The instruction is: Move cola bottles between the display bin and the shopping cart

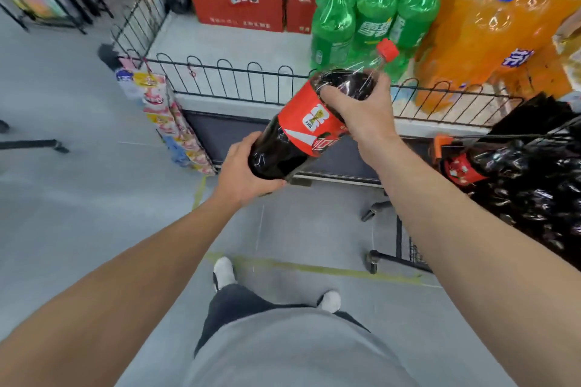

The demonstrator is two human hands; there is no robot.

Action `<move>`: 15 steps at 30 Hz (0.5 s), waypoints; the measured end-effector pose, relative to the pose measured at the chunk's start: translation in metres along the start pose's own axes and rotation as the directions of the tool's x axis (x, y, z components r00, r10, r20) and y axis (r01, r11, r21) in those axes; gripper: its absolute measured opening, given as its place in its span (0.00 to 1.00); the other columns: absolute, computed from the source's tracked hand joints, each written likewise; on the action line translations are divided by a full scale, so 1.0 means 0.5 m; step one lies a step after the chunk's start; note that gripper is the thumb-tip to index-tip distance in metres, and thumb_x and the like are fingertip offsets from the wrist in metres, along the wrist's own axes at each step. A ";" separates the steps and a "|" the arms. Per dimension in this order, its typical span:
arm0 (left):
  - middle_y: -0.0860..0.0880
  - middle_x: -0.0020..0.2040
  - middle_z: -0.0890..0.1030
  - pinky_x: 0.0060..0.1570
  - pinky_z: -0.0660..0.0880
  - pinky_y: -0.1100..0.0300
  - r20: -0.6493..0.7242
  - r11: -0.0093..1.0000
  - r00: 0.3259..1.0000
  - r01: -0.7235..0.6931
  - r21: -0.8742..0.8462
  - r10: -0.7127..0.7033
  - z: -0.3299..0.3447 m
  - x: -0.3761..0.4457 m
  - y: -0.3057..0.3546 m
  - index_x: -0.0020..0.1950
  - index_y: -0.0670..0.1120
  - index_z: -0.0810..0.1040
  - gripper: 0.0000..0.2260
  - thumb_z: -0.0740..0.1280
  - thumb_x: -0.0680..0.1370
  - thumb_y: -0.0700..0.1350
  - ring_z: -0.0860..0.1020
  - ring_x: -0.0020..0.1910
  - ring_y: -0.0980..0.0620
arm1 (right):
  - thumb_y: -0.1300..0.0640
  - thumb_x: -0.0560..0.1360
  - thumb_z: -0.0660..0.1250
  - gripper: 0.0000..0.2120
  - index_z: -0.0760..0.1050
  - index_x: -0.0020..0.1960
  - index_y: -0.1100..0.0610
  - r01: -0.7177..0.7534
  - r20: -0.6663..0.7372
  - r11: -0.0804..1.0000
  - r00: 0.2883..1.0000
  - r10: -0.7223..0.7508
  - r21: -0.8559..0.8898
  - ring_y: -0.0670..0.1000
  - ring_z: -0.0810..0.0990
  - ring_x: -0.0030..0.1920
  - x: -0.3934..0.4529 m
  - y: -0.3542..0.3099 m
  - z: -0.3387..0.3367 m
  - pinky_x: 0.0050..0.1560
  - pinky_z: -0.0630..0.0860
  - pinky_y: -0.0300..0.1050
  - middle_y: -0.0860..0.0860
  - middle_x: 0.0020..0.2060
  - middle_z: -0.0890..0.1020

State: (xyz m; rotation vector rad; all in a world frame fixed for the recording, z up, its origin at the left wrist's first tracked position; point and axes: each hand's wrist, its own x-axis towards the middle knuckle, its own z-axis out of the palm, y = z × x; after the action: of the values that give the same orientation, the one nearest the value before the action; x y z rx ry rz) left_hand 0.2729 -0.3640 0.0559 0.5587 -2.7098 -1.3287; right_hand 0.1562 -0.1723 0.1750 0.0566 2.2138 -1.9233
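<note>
Dark cola bottle (pixel 309 122) tilted, left hand (pixel 243 173) cupped under base, right hand (pixel 361 110) wrapped around shoulder.

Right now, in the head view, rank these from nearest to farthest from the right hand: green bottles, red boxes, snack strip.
1. Green bottles: just behind the right hand, inside the bin.
2. Red boxes: farther back-left in the bin.
3. Snack strip: hanging at the bin's left corner.
Items 2 and 3 are close to call.

Wire fence (pixel 283 82) rims the display bin (pixel 226 47), open above
</note>
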 end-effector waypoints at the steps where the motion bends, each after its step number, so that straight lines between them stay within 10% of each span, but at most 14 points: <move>1: 0.50 0.63 0.76 0.65 0.74 0.51 -0.001 1.000 1.000 0.001 -0.004 -0.001 -0.028 0.004 -0.028 0.72 0.57 0.69 0.47 0.79 0.54 0.60 0.75 0.63 0.52 | 0.40 0.54 0.79 0.44 0.67 0.66 0.48 0.005 0.007 1.000 1.000 -0.005 -0.015 0.50 0.84 0.55 -0.004 -0.004 0.039 0.60 0.82 0.57 0.47 0.56 0.82; 15: 0.56 0.61 0.71 0.63 0.71 0.54 -0.024 0.998 0.999 -0.050 -0.037 0.049 -0.420 0.178 -0.263 0.73 0.56 0.68 0.45 0.81 0.59 0.55 0.71 0.64 0.52 | 0.50 0.67 0.82 0.36 0.67 0.69 0.51 0.047 -0.039 0.999 0.998 -0.048 -0.019 0.46 0.83 0.53 0.050 -0.103 0.518 0.58 0.82 0.48 0.45 0.55 0.81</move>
State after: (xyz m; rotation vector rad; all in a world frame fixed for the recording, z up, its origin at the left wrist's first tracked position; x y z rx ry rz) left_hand 0.2746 -0.6263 0.0762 0.4971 -2.6565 -1.3492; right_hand 0.1573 -0.4373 0.1874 0.0402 2.2779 -1.9425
